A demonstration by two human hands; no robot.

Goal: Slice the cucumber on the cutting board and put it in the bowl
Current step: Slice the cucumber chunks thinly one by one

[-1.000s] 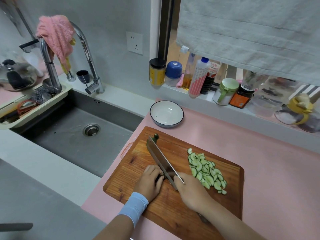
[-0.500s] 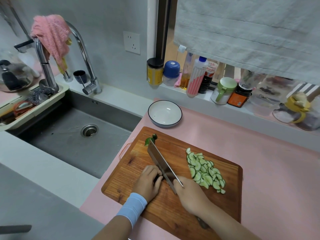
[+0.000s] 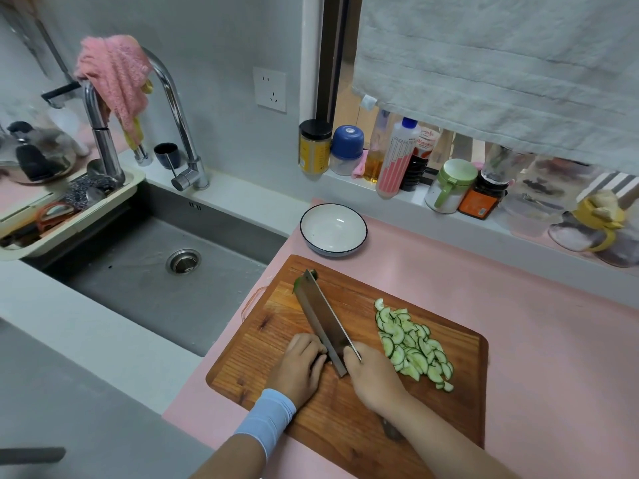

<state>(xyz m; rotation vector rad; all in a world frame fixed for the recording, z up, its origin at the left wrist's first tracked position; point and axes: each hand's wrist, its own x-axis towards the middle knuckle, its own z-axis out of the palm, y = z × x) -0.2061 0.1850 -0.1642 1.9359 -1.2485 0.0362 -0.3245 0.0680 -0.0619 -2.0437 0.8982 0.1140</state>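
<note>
A wooden cutting board [image 3: 446,406] lies on the pink counter. My right hand [image 3: 375,375] grips a cleaver [image 3: 320,316] whose blade slants across the board. My left hand [image 3: 299,366], fingers curled, holds the last dark bit of cucumber [image 3: 321,361] against the blade's left face; most of that bit is hidden. A heap of half-moon cucumber slices [image 3: 411,344] lies right of the knife. A small green end piece [image 3: 298,284] sits by the blade's tip. The white bowl [image 3: 333,229] with a dark rim stands beyond the board.
A steel sink [image 3: 152,271] with a tall tap [image 3: 173,108] lies left of the board. A dish rack [image 3: 69,209] hangs on the sink's far left. Bottles and jars [image 3: 397,160] line the window ledge behind the bowl. A grey towel [image 3: 501,63] hangs above.
The cleaver's blade has shifted slightly between cuts beside my left fingers; both hands stay at the same spot on the board. The slice heap is unchanged.
</note>
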